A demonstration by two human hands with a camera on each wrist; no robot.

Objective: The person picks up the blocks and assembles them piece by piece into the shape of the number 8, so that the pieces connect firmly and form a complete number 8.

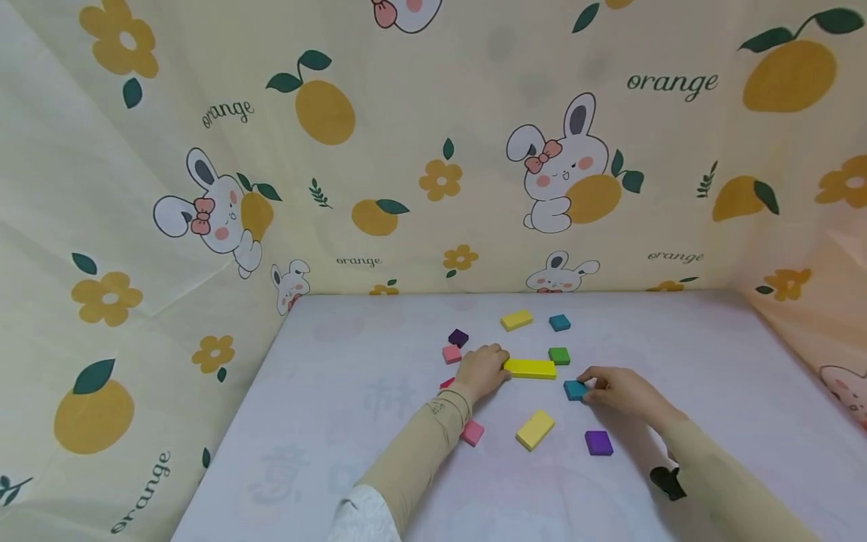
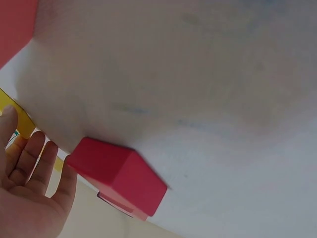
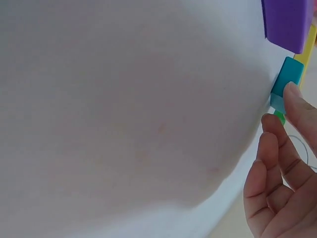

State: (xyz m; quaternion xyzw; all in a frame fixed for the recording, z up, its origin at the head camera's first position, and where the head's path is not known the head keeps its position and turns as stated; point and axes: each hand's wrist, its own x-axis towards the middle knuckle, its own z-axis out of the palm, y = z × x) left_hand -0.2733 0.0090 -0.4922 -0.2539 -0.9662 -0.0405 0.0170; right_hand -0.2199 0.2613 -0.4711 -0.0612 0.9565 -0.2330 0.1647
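Observation:
My left hand (image 1: 482,371) pinches the left end of a long yellow block (image 1: 531,369) lying flat on the table. The left wrist view has the thumb against that yellow block (image 2: 22,121), the other fingers loosely bent beside it. A red block (image 2: 116,173) sits close to those fingers; in the head view the forearm partly hides it. To the right, my right hand (image 1: 623,393) holds a teal block (image 1: 575,390) by its right end between thumb and index finger. The right wrist view shows the thumb on the teal block (image 3: 288,74), the remaining fingers curled below.
Behind the hands lie a green block (image 1: 558,356), another teal block (image 1: 559,323), a short yellow block (image 1: 517,320), a dark purple block (image 1: 458,338) and a pink block (image 1: 451,354). Nearer are another yellow block (image 1: 535,430), a purple block (image 1: 599,443) and a pink block (image 1: 473,432).

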